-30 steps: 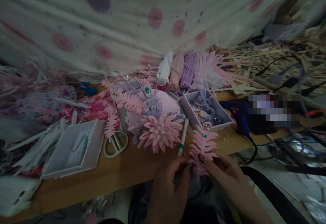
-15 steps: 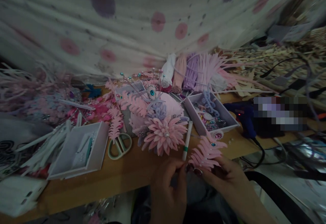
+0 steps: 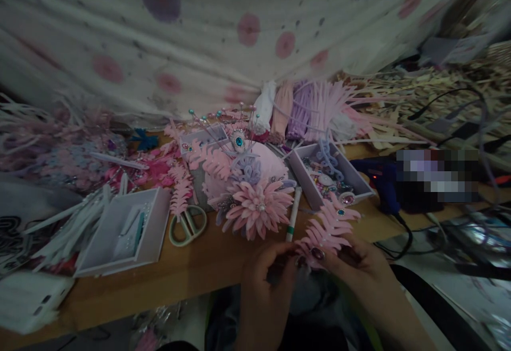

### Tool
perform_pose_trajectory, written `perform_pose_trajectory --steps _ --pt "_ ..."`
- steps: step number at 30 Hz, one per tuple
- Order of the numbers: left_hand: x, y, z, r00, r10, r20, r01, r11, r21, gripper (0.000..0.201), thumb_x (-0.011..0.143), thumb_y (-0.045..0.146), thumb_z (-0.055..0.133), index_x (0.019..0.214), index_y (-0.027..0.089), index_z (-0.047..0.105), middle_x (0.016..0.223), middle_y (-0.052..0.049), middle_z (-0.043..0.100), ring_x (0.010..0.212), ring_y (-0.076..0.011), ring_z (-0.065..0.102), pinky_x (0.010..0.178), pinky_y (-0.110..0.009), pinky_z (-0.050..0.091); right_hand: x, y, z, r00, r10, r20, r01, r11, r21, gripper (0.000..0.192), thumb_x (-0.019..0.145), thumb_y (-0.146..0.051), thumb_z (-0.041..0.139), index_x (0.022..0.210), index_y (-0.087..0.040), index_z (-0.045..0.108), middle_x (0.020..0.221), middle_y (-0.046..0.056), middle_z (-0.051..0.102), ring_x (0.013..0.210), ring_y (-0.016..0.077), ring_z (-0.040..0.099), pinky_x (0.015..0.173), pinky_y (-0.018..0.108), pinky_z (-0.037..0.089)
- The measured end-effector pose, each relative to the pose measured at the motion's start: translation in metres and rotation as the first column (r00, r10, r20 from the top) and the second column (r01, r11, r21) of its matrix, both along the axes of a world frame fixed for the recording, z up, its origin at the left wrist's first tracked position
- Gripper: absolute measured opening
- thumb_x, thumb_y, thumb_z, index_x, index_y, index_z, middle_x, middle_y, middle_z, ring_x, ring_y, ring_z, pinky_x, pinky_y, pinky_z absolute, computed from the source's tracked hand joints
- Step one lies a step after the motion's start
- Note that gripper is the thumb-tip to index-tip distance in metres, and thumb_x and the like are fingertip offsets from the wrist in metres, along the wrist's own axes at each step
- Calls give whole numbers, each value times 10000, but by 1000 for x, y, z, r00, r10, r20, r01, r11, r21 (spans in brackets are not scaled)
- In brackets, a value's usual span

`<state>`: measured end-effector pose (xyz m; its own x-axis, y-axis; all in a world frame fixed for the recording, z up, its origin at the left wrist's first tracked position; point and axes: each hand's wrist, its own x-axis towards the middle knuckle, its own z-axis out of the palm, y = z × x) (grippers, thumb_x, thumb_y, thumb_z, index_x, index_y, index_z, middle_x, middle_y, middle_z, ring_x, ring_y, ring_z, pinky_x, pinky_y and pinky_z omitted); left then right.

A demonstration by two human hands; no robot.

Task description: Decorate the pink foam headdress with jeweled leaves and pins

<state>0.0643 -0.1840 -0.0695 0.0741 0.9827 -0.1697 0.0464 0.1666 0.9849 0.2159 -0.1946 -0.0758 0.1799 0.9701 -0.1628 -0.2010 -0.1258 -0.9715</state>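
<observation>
Over the table's front edge, my right hand [image 3: 365, 274] pinches a pink leaf-shaped spray [image 3: 329, 228] between thumb and fingers. The spray has narrow fringed leaflets, with a blue gem and a pink gem near its tip. At its lower left end my left hand [image 3: 265, 282] is closed, thumb and forefinger pressed on that end; its other fingers are partly hidden. Just beyond the hands stands a pink layered flower [image 3: 259, 207] with a pearly centre, set against a pale pink rounded base [image 3: 271, 162]. A white pen [image 3: 294, 214] with a green band lies beside the flower.
Green-handled scissors [image 3: 187, 226] lie left of the flower, near a white box [image 3: 154, 244]. Another box [image 3: 357, 181] of beads and gems sits at right, beside a blue glue gun [image 3: 377, 178] with a cord. Pipe cleaner bundles [image 3: 301, 111] stand behind.
Both hands have shifted slightly up and right with the pink spray. My left fingers have moved closer in against its lower end. The things on the table are otherwise as before.
</observation>
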Motion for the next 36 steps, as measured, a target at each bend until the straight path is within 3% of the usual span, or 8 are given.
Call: perform_pose_trajectory --steps 5,10,14,18,24,28,33,36 --pt "-5 5 4 999 -33 -26 33 999 27 110 798 293 678 788 211 750 800 -28 716 738 -155 648 662 -221 492 4 4 -2 997 65 48 -67 996 51 257 731 -384 849 858 -191 737 808 45 709 718 154 671 658 177 549" --pt "-5 5 -4 987 7 163 15 991 -133 83 752 270 720 722 196 738 634 10 676 600 -105 613 596 -183 470 7 6 -1 998 58 18 -59 996 62 251 703 -367 868 833 -195 739 790 32 706 715 143 663 650 158 534" --pt "6 3 -15 953 105 285 -68 988 -136 130 742 304 737 712 181 709 595 20 649 509 -85 568 511 -175 447 3 3 -5 999 43 -6 -42 998 55 291 679 -368 882 866 -199 735 775 17 692 673 130 631 616 156 517" --pt "17 -2 -18 933 247 260 -229 969 -95 210 751 371 745 696 175 693 571 34 599 469 -65 496 453 -157 402 -1 1 -6 1000 11 -22 -10 999 51 266 731 -380 840 883 -198 720 777 8 669 635 118 582 596 165 502" --pt "12 -2 -24 964 190 187 -219 964 149 209 816 374 696 737 184 736 670 1 641 514 -70 538 473 -149 428 -3 4 9 997 74 -4 -74 997 27 277 687 -377 858 805 -184 699 739 9 658 697 141 626 638 163 513" --pt "15 -5 -27 948 264 175 -289 947 137 220 792 401 715 728 193 746 673 0 658 463 -68 520 424 -160 412 -9 2 8 997 66 -45 -65 997 32 286 700 -391 846 842 -186 706 796 14 666 751 150 623 704 182 515" --pt "25 -14 -24 871 444 212 -461 887 35 253 748 464 743 725 211 749 673 11 679 427 -62 473 409 -175 393 -15 -2 5 996 85 22 -86 996 33 307 747 -438 805 863 -171 704 844 36 673 754 155 592 701 198 503" --pt "22 -15 -24 888 408 214 -425 904 40 233 746 444 751 738 211 751 713 2 691 467 -72 504 430 -178 406 -14 -1 5 996 82 32 -84 994 75 301 755 -436 804 877 -182 698 874 37 677 764 160 607 748 217 515"
